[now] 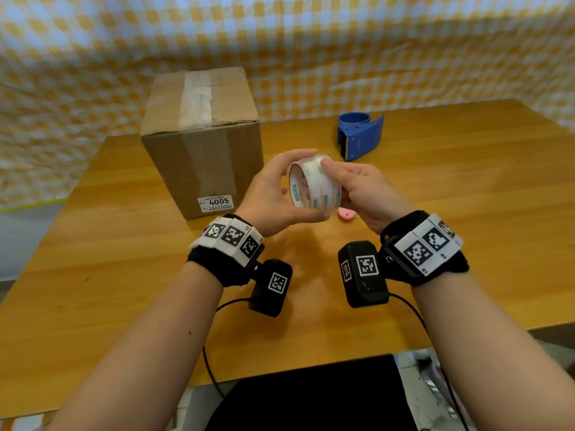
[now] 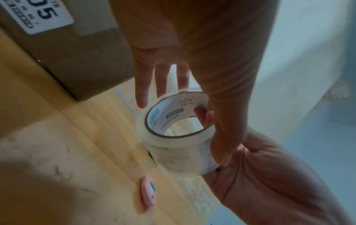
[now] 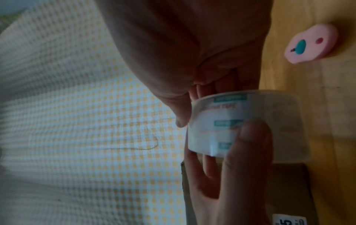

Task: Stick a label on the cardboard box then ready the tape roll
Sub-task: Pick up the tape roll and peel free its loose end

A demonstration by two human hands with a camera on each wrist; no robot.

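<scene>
Head view: I've got the tape roll point(image 1: 314, 185) up off the table point(image 1: 435, 213), btwn both hands, in front of me and to the right of the cardboard box point(image 1: 202, 144). My left hand point(image 1: 273, 197) cups it, fingers over the top, thumb under. My right hand point(image 1: 364, 191) pinches the roll's outer face w/ thumb on top. Label point(image 1: 215, 203) reading 4005 is stuck low on the box front. Blue tape dispenser point(image 1: 357, 135) sits farther back on the right. A pink cutter point(image 1: 346, 214) lies on the table just below the roll.

Left wrist: my fingers point(image 2: 161, 79) are spread behind the roll point(image 2: 177, 134), thumb along its side.

Right wrist: blurry; my thumb point(image 3: 179, 106) presses the roll's point(image 3: 240, 126) edge, other fingers tucked behind it.
</scene>
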